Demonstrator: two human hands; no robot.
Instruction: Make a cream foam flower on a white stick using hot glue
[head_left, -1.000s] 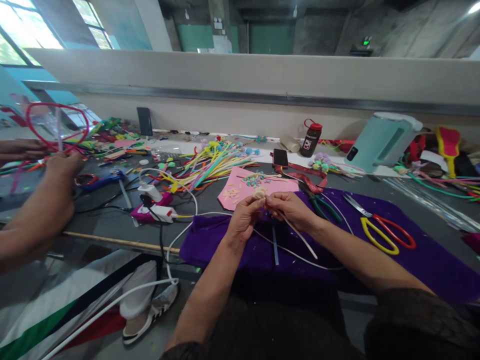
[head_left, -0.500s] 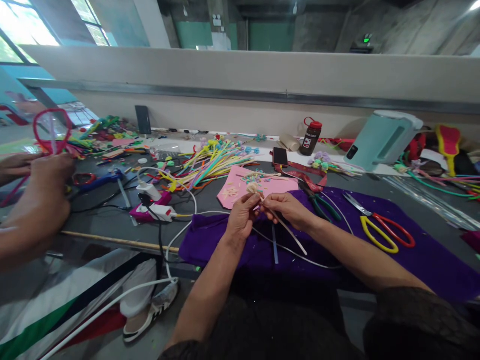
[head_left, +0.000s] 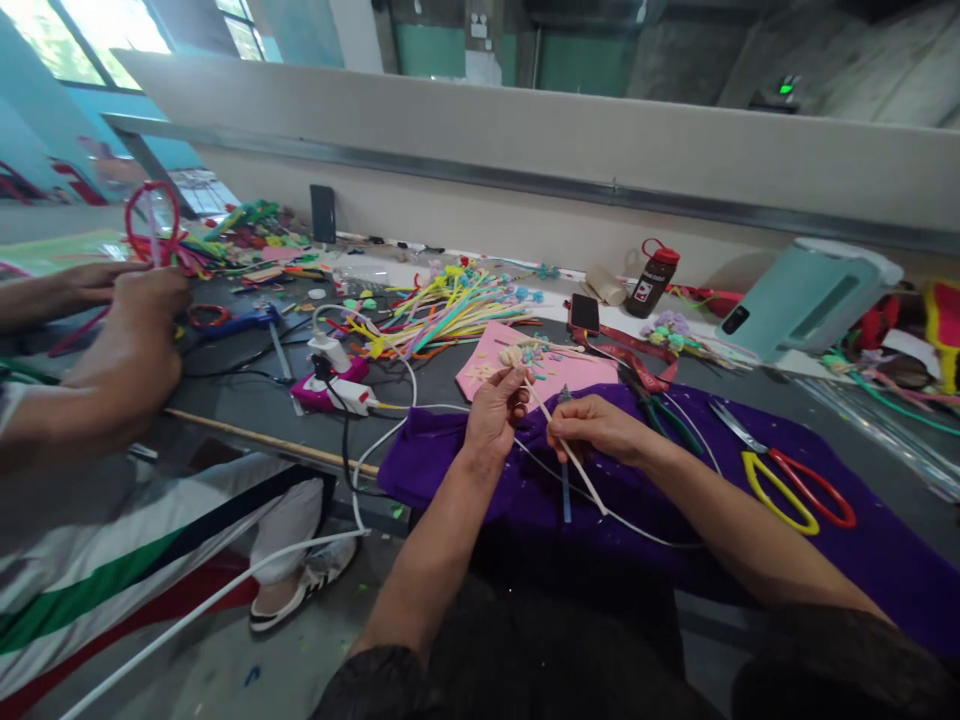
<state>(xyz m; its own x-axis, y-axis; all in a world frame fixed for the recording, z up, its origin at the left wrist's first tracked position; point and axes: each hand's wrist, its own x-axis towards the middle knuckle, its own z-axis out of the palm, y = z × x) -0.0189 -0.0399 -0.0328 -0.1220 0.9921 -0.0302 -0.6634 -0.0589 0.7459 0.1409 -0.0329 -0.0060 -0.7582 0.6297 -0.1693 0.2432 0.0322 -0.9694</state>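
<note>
My left hand (head_left: 495, 415) is closed on a cream pipe-cleaner flower (head_left: 511, 356), whose pale head sticks up above the fingertips. From it a long cream stem (head_left: 586, 482) slants down to the right. My right hand (head_left: 589, 428) is pinched on that stem partway along, a little apart from my left hand. Under both hands lies a purple cloth (head_left: 427, 455). Just beyond them is a pink sheet (head_left: 480, 372) bearing small cut pieces. Red-and-yellow scissors (head_left: 780, 470) and dark green pliers (head_left: 671, 415) rest to the right on the cloth.
At the left, another person's hands (head_left: 146, 300) hold a red loop (head_left: 152, 215). A power strip (head_left: 334, 388) with cables sits left of the cloth. Behind are coloured pipe cleaners (head_left: 450, 315), a phone (head_left: 584, 313), a bottle (head_left: 655, 280) and a mint-green appliance (head_left: 806, 300).
My right hand has moved away from my left, down along the stem. The camera view has turned, so the table's things appear farther right.
</note>
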